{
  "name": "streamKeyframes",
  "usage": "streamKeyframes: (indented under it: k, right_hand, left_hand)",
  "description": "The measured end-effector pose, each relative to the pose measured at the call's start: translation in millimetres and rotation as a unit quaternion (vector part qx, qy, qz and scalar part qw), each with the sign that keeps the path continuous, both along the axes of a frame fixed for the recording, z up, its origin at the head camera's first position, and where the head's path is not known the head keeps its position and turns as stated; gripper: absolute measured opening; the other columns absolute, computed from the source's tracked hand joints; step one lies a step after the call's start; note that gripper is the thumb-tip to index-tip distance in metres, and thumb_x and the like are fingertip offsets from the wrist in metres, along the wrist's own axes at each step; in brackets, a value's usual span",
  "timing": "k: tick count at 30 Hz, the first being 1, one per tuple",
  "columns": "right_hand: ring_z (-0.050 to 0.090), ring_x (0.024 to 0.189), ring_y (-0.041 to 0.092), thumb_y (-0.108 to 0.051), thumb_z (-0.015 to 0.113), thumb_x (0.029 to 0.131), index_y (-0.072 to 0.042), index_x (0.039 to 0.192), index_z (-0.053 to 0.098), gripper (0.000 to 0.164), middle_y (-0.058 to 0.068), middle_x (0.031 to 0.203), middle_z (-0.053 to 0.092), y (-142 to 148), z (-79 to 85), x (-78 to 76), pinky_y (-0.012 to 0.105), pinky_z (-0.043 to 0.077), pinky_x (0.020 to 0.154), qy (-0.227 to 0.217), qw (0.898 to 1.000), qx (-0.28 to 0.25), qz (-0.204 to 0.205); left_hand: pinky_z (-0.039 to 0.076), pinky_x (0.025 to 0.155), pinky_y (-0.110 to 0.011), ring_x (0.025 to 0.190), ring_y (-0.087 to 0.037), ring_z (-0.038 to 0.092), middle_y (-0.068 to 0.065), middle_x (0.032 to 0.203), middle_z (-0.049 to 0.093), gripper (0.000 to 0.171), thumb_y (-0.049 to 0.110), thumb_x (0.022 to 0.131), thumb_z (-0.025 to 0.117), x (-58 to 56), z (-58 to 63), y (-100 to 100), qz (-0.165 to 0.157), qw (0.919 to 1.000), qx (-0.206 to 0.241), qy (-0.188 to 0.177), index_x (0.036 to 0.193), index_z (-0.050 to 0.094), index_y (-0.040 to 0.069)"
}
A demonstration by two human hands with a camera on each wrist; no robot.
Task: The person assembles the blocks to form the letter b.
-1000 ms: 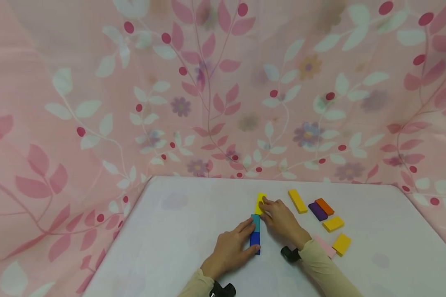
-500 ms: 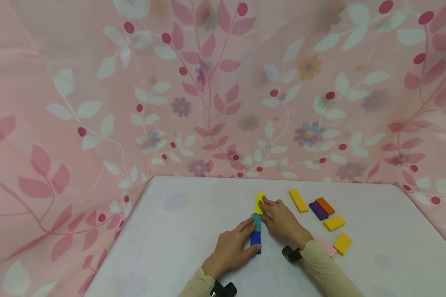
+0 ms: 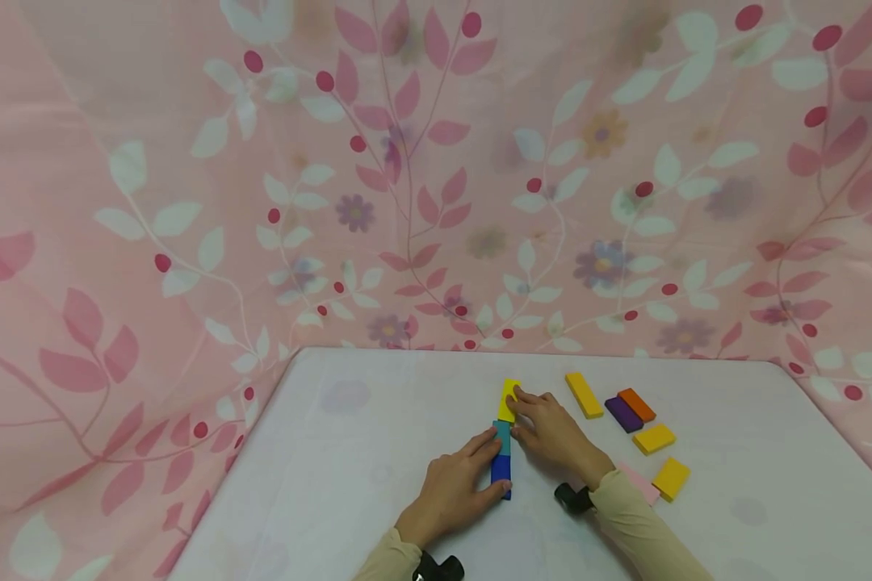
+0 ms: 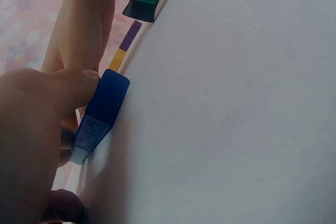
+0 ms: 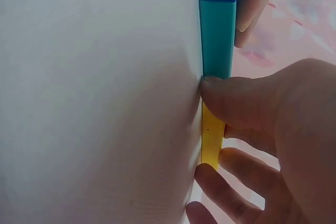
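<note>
Three blocks form a line on the white table: a yellow block (image 3: 507, 395) at the far end, a teal block (image 3: 505, 436) in the middle, a blue block (image 3: 500, 468) nearest. My left hand (image 3: 446, 488) holds the near two, fingertips on the teal block and thumb at the blue block's near end. My right hand (image 3: 555, 432) pinches the yellow block; in the right wrist view its thumb lies where yellow meets teal (image 5: 218, 40). The left wrist view shows the thumb against the blue block (image 4: 113, 93).
To the right lie a long yellow block (image 3: 584, 394), a purple block (image 3: 623, 414) beside an orange block (image 3: 637, 404), and two short yellow blocks (image 3: 654, 439). A pink block (image 3: 641, 482) is partly hidden by the right sleeve. A floral curtain (image 3: 436, 202) hangs behind.
</note>
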State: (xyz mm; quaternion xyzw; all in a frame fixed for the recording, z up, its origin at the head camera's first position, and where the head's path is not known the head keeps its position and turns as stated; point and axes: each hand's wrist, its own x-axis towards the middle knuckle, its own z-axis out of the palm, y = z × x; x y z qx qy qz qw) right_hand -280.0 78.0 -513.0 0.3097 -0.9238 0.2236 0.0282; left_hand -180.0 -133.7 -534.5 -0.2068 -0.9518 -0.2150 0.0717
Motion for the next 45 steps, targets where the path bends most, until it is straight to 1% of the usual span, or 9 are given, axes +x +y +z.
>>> streamKeyframes:
  k: [4,12,21,26,29,35,38,42,45]
  right_hand:
    - [0.062,0.12,0.044,-0.021,0.078,0.097,-0.002,0.143,0.065,0.052,0.022,0.156,0.056,1.0,-1.5,-0.8,0.059,0.052,0.104,0.003,1.0,0.005,-0.003]
    - [0.061,0.123,0.041,-0.021,0.078,0.097,-0.004,0.144,0.065,0.052,0.02,0.157,0.055,1.4,-1.1,0.5,0.058,0.051,0.106,-0.012,1.0,-0.003,-0.008]
    - [0.061,0.124,0.041,-0.022,0.079,0.096,-0.005,0.146,0.064,0.055,0.019,0.158,0.054,2.6,1.5,-3.1,0.057,0.051,0.107,-0.016,1.0,-0.004,-0.006]
    - [0.059,0.128,0.041,-0.024,0.079,0.097,-0.006,0.148,0.062,0.057,0.017,0.161,0.052,3.4,-0.3,-4.7,0.057,0.05,0.109,-0.02,1.0,-0.001,-0.004]
    - [0.06,0.126,0.04,-0.024,0.079,0.097,-0.007,0.148,0.062,0.056,0.017,0.161,0.052,3.4,-0.8,-4.6,0.057,0.051,0.108,-0.019,1.0,0.002,-0.002]
    - [0.06,0.123,0.04,-0.021,0.077,0.098,-0.007,0.147,0.063,0.054,0.018,0.161,0.051,2.6,-0.7,-2.9,0.059,0.053,0.102,-0.011,1.0,0.012,0.006]
    - [0.06,0.124,0.041,-0.02,0.077,0.098,-0.007,0.148,0.062,0.055,0.017,0.162,0.05,2.2,0.6,-2.0,0.06,0.052,0.103,-0.014,1.0,0.012,0.003]
    - [0.059,0.125,0.04,-0.019,0.077,0.097,-0.007,0.149,0.062,0.055,0.017,0.163,0.05,1.4,-0.1,-0.9,0.059,0.052,0.103,-0.016,1.0,0.013,0.002]
    - [0.059,0.126,0.039,-0.02,0.077,0.098,-0.007,0.149,0.061,0.055,0.017,0.163,0.05,1.1,-1.5,0.4,0.059,0.052,0.104,-0.02,1.0,0.017,0.004]
  left_hand:
    - [0.051,0.073,-0.028,0.124,-0.023,0.071,0.005,0.164,0.05,0.064,0.057,0.1,0.066,0.1,-0.1,0.5,0.002,1.0,0.0,0.0,0.153,0.06,0.021]
    - [0.051,0.073,-0.03,0.128,-0.022,0.069,0.006,0.165,0.049,0.065,0.057,0.1,0.066,-0.4,0.4,1.7,0.002,1.0,-0.003,-0.004,0.154,0.059,0.022]
    - [0.051,0.07,-0.03,0.122,-0.022,0.072,0.005,0.164,0.05,0.063,0.057,0.101,0.065,-3.5,0.2,0.0,-0.003,0.9999,-0.002,0.014,0.152,0.061,0.021]
    - [0.051,0.072,-0.03,0.124,-0.022,0.071,0.006,0.164,0.05,0.062,0.057,0.101,0.065,-4.1,0.8,-0.3,0.002,1.0,-0.003,0.007,0.152,0.061,0.022]
    - [0.051,0.073,-0.031,0.123,-0.022,0.071,0.006,0.164,0.05,0.062,0.057,0.1,0.066,-3.6,0.9,-0.1,0.004,1.0,-0.001,0.002,0.152,0.061,0.022]
    - [0.051,0.072,-0.032,0.124,-0.023,0.071,0.007,0.165,0.049,0.063,0.057,0.101,0.065,-2.5,-0.3,0.2,0.003,1.0,0.001,0.001,0.152,0.06,0.022]
    - [0.051,0.073,-0.031,0.125,-0.022,0.07,0.007,0.165,0.049,0.062,0.057,0.101,0.064,-2.3,-0.5,0.7,0.001,1.0,0.0,0.005,0.152,0.061,0.022]
    - [0.051,0.071,-0.031,0.123,-0.022,0.071,0.005,0.164,0.05,0.062,0.057,0.1,0.065,-1.5,-0.6,1.0,0.001,0.9999,-0.001,0.012,0.151,0.061,0.021]
    - [0.051,0.072,-0.032,0.123,-0.022,0.071,0.005,0.164,0.05,0.063,0.057,0.1,0.065,-0.2,-0.9,0.9,0.003,1.0,-0.001,0.006,0.152,0.061,0.021]
